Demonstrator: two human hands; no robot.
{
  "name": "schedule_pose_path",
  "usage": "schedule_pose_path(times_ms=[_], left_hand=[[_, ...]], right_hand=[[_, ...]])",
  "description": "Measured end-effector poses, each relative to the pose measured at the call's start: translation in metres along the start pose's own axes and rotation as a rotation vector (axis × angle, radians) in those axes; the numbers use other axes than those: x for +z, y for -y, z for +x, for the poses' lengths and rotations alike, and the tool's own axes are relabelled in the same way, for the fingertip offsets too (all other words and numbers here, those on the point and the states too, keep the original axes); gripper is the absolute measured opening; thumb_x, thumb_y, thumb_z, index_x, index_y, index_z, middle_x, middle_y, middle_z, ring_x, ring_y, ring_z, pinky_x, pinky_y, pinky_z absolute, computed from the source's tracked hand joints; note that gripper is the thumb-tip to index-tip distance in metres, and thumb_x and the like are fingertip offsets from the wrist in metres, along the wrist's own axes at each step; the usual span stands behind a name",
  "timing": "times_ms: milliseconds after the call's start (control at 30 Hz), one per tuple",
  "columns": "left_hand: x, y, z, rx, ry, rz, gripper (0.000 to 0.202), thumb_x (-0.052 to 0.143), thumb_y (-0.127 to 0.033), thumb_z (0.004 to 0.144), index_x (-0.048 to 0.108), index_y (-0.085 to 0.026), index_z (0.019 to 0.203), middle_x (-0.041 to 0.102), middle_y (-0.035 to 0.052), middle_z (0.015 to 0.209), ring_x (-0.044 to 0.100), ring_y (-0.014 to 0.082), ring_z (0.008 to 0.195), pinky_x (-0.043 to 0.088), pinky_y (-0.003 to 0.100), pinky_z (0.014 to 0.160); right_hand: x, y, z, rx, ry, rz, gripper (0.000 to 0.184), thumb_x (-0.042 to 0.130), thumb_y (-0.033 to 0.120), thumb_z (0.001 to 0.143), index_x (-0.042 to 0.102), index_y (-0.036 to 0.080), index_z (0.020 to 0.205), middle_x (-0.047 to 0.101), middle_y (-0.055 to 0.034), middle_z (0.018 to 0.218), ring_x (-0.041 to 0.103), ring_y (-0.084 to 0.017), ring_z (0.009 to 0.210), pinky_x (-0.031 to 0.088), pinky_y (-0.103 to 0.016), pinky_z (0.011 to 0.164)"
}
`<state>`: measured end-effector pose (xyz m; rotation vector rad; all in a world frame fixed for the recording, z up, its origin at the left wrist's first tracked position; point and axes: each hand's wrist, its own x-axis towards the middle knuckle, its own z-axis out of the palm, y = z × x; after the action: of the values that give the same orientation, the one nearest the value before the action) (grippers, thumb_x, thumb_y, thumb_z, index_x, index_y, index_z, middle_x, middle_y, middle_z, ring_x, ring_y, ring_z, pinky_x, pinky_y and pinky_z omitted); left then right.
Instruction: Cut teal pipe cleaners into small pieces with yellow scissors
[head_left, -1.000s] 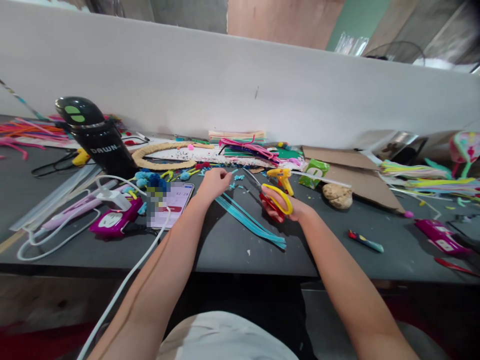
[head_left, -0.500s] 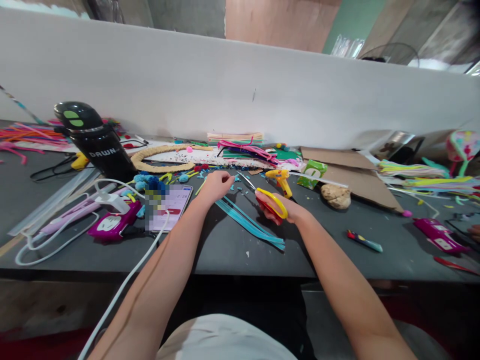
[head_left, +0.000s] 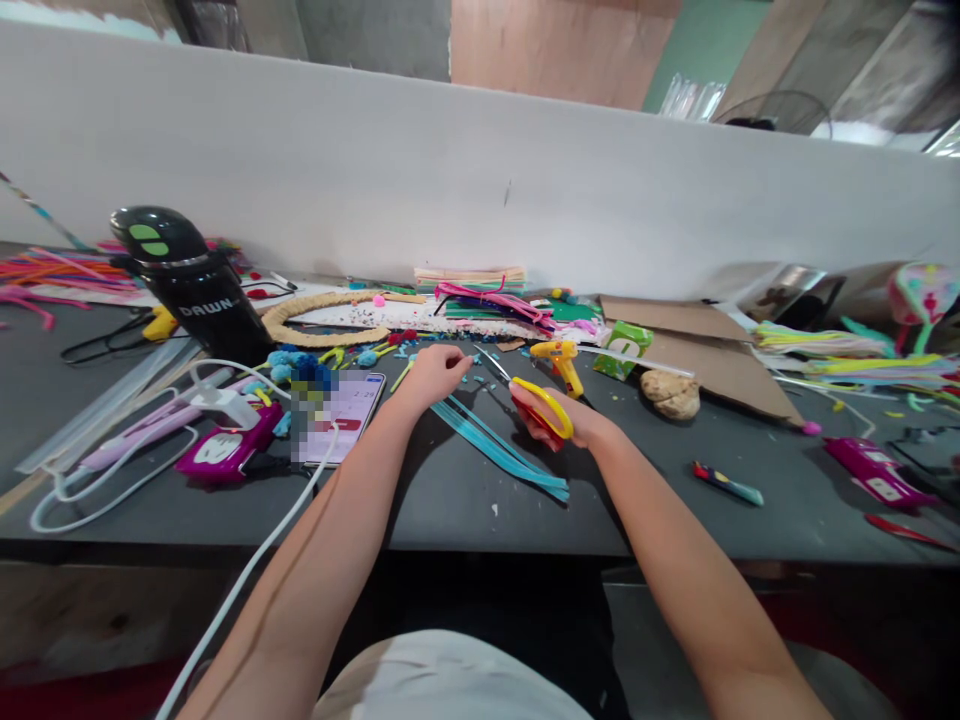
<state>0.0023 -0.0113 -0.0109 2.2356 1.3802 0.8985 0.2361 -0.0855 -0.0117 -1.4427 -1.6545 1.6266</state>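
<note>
My right hand (head_left: 541,412) grips a pair of scissors (head_left: 556,408) with yellow and red handles. Their blades point up and left towards my left hand (head_left: 444,370). Its thumb and fingertips are pinched together close to the scissor tips; what they hold, if anything, is too small to make out. Just below my left hand a bundle of light-blue pipe cleaners (head_left: 510,458) lies slanting across the dark table. Small blue snippets (head_left: 480,378) are scattered around the blade tips.
A yellow glue gun (head_left: 559,362) and a pale lump (head_left: 670,393) lie beyond my right hand. Left stand a black bottle (head_left: 202,305), a phone (head_left: 356,410) and a purple power strip (head_left: 229,440) with a white cable. A craft knife (head_left: 727,483) lies right.
Both hands stay almost in place, with the scissor tips still beside the left fingertips. Some blue snippets around the tips look slightly rearranged.
</note>
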Motion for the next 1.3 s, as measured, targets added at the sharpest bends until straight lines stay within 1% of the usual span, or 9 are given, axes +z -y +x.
schedule_pose_path(times_ms=[433, 667, 867, 1000, 1133, 1233, 1300], left_hand=[[0.0, 0.0, 0.0, 0.01, 0.011, 0.012, 0.038, 0.048, -0.044, 0.087, 0.059, -0.017, 0.062, 0.057, 0.0005, 0.058, 0.048, 0.0133, 0.057, 0.03, 0.027, 0.055], [0.001, 0.001, 0.001, -0.001, 0.023, 0.022, 0.039, 0.047, -0.046, 0.087, 0.06, -0.018, 0.062, 0.059, 0.0019, 0.06, 0.048, 0.0141, 0.057, 0.031, 0.027, 0.056], [0.001, 0.002, 0.001, -0.022, 0.029, 0.029, 0.04, 0.048, -0.047, 0.087, 0.062, -0.018, 0.064, 0.059, 0.0017, 0.059, 0.047, 0.0138, 0.056, 0.03, 0.028, 0.055], [0.002, 0.004, 0.001, -0.06, 0.061, 0.039, 0.039, 0.049, -0.047, 0.086, 0.064, -0.018, 0.065, 0.06, 0.002, 0.062, 0.048, 0.0145, 0.058, 0.031, 0.028, 0.056], [0.005, 0.008, 0.001, -0.13, 0.096, 0.044, 0.037, 0.05, -0.046, 0.086, 0.065, -0.018, 0.067, 0.061, 0.0029, 0.063, 0.05, 0.0153, 0.059, 0.032, 0.027, 0.057], [0.006, 0.009, 0.001, -0.169, 0.125, 0.036, 0.032, 0.05, -0.04, 0.085, 0.065, -0.018, 0.067, 0.062, 0.0035, 0.063, 0.051, 0.016, 0.059, 0.033, 0.027, 0.057], [0.006, 0.007, 0.001, -0.181, 0.125, 0.031, 0.029, 0.05, -0.037, 0.084, 0.065, -0.018, 0.067, 0.063, 0.0041, 0.064, 0.052, 0.0163, 0.06, 0.033, 0.027, 0.057]], right_hand=[[0.001, 0.001, -0.001, -0.006, 0.001, 0.024, 0.052, 0.053, 0.071, 0.082, 0.045, 0.021, 0.07, 0.045, 0.0054, 0.044, 0.038, -0.009, 0.033, 0.033, -0.021, 0.029], [0.002, 0.003, -0.002, 0.029, -0.019, 0.03, 0.052, 0.055, 0.07, 0.081, 0.045, 0.021, 0.069, 0.044, 0.0052, 0.045, 0.036, -0.008, 0.033, 0.034, -0.02, 0.029], [0.004, 0.008, -0.003, 0.032, -0.026, 0.008, 0.052, 0.056, 0.069, 0.082, 0.045, 0.02, 0.068, 0.045, 0.0047, 0.044, 0.037, -0.008, 0.033, 0.035, -0.021, 0.029], [0.003, 0.01, 0.002, 0.06, -0.033, 0.016, 0.055, 0.059, 0.072, 0.078, 0.045, 0.02, 0.066, 0.043, 0.0053, 0.044, 0.036, -0.008, 0.033, 0.034, -0.02, 0.027], [-0.003, 0.009, 0.01, 0.107, 0.024, 0.065, 0.056, 0.058, 0.075, 0.076, 0.046, 0.021, 0.068, 0.043, 0.0058, 0.042, 0.035, -0.007, 0.031, 0.032, -0.019, 0.027], [-0.007, 0.01, 0.014, 0.156, 0.071, 0.102, 0.057, 0.056, 0.076, 0.077, 0.045, 0.021, 0.068, 0.041, 0.0066, 0.04, 0.034, -0.006, 0.029, 0.031, -0.017, 0.026], [-0.009, 0.01, 0.016, 0.16, 0.089, 0.128, 0.058, 0.056, 0.076, 0.078, 0.044, 0.021, 0.068, 0.042, 0.0062, 0.04, 0.035, -0.006, 0.029, 0.029, -0.016, 0.026]])
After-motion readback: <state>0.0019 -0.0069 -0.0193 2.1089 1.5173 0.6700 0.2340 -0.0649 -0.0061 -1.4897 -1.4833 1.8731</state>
